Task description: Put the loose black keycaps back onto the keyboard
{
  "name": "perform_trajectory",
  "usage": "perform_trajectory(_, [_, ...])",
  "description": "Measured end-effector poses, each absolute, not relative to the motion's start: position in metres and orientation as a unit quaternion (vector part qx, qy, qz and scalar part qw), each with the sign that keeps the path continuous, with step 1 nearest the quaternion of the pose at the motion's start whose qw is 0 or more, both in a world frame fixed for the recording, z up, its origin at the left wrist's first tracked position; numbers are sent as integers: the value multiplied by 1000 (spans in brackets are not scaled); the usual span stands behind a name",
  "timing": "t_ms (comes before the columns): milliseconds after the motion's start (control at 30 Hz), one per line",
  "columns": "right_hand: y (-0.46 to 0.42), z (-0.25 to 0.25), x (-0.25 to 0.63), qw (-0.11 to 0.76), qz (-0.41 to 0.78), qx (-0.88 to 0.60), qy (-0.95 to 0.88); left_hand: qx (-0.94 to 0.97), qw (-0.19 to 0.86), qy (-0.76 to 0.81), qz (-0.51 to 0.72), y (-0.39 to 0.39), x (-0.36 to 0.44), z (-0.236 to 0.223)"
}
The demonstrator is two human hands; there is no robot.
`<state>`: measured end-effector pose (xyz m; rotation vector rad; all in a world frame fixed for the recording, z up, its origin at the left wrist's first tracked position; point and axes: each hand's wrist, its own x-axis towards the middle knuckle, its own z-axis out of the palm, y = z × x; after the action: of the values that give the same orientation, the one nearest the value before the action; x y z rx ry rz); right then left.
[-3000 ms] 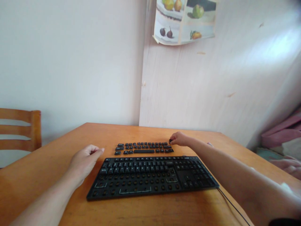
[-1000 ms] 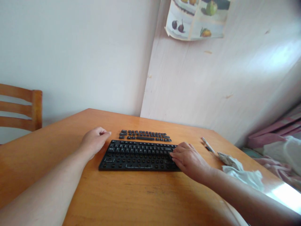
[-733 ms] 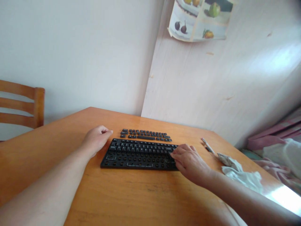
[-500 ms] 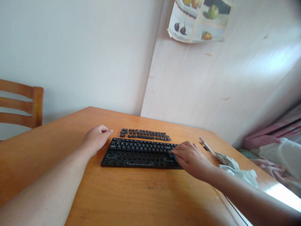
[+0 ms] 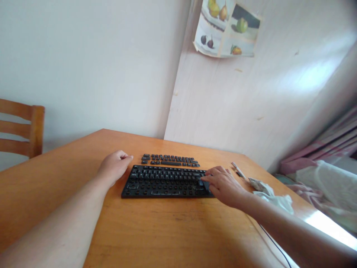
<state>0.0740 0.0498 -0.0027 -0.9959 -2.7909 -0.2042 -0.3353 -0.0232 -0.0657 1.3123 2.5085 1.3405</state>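
A black keyboard lies on the orange wooden table; its lower rows show bare sockets without caps. Behind it, loose black keycaps are laid out in two rows. My left hand rests loosely curled on the table, its fingers at the keyboard's far left corner, and nothing shows in it. My right hand lies over the keyboard's right end with fingertips pressed down on a key there; it hides that part of the board.
A small pen-like tool and a crumpled white cloth lie right of the keyboard. The keyboard cable runs toward me. A wooden chair stands at the left, walls close behind, bedding at the right.
Three seconds ago my right hand was at the right end of the loose keycap rows; it has come back onto the keyboard's right end. My left hand stays put. The view shifted.
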Motion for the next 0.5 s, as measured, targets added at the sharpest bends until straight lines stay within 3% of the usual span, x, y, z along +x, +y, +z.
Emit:
perform_trajectory(200, [54,-2,64,38,-67,-335,-939,420,10,802,425,-24,-333,-63])
perform_trajectory(500, [56,-2,66,47,-52,-340,-938,424,12,801,423,-26,-329,-61])
